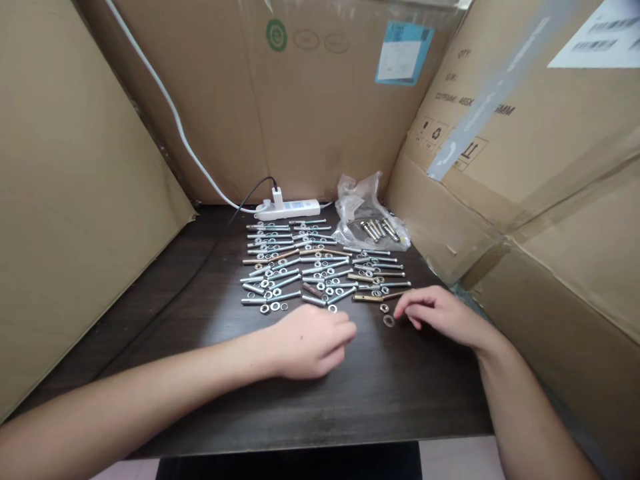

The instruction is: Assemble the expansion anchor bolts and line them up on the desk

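Note:
My left hand [316, 341] is closed above the near part of the dark table. Its fingers are curled under, and whatever they may hold is hidden. On the right, my right hand [443, 315] rests low over the tabletop with bent fingers slightly apart; nothing shows between them. Its fingertips are just beside a flat washer [389, 321] and a nut [385, 309]. Behind these lies a brassy sleeve [367, 299] with a bolt [394, 295] at its end. Rows of silvery bolts [284, 295], sleeves [314, 301], nuts and washers [275, 307] cover the middle of the table.
A clear plastic bag [357, 200] with several assembled anchor bolts [380, 230] lies at the back right. Beside it stands a white power strip [290, 210] with a plug and cables. Cardboard walls [325, 113] enclose the table [300, 413] at the back and both sides.

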The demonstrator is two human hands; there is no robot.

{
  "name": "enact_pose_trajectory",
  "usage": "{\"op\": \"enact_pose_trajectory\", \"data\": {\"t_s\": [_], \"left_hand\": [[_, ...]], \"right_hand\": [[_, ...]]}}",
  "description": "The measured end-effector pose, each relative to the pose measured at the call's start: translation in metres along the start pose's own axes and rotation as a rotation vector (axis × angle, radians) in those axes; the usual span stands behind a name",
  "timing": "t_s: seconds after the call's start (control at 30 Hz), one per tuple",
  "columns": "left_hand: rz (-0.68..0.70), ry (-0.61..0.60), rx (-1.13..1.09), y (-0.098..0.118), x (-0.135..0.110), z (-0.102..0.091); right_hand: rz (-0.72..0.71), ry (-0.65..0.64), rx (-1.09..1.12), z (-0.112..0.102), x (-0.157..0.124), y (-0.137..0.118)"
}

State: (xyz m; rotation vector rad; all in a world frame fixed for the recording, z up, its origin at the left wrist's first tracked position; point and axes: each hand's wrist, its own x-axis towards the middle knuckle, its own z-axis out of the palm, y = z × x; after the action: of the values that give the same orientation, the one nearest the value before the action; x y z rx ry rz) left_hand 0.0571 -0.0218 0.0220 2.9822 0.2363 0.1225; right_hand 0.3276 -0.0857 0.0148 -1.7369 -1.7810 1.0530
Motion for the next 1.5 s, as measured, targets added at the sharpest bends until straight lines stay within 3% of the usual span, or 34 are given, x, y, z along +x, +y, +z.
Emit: {"op": "enact_pose_trajectory", "data": {"t_s": [0.07,0.13,0.33,0.57,0.67,0.83,0.97,1.2,1.37,1.5], "left_hand": [[0.084,0.010,-0.055,0.008,-0.012,0.011],[0.169,0.045,-0.101,0.012,-0.018,0.022],[0.182,0.078,-0.238,0.004,-0.020,0.028],[0.143,0.063,-0.298,0.000,-0.022,0.023],[0.128,0.073,-0.302,0.000,-0.022,0.024],[0.115,0.091,-0.284,0.000,-0.023,0.024],[0.128,0.102,-0.278,0.000,-0.024,0.026],[0.149,0.134,-0.240,0.000,-0.023,0.031],[0.172,0.142,-0.197,0.001,-0.023,0.032],[0.193,0.147,-0.183,0.001,-0.023,0.033]], "right_hand": [[0.079,-0.160,0.032,0.002,-0.002,-0.002],[0.144,-0.171,0.025,0.003,-0.001,-0.001],[0.202,-0.003,-0.014,-0.001,0.002,0.012],[0.106,0.343,-0.012,-0.009,0.008,0.016],[0.071,0.434,-0.062,-0.016,0.016,0.011],[0.019,0.439,-0.329,-0.031,0.056,-0.002],[0.155,0.432,-0.600,-0.042,0.110,-0.006],[0.286,0.456,-0.734,-0.046,0.181,-0.005],[0.300,0.446,-0.800,-0.034,0.193,-0.015],[0.291,0.522,-0.840,-0.034,0.174,-0.034]]}}
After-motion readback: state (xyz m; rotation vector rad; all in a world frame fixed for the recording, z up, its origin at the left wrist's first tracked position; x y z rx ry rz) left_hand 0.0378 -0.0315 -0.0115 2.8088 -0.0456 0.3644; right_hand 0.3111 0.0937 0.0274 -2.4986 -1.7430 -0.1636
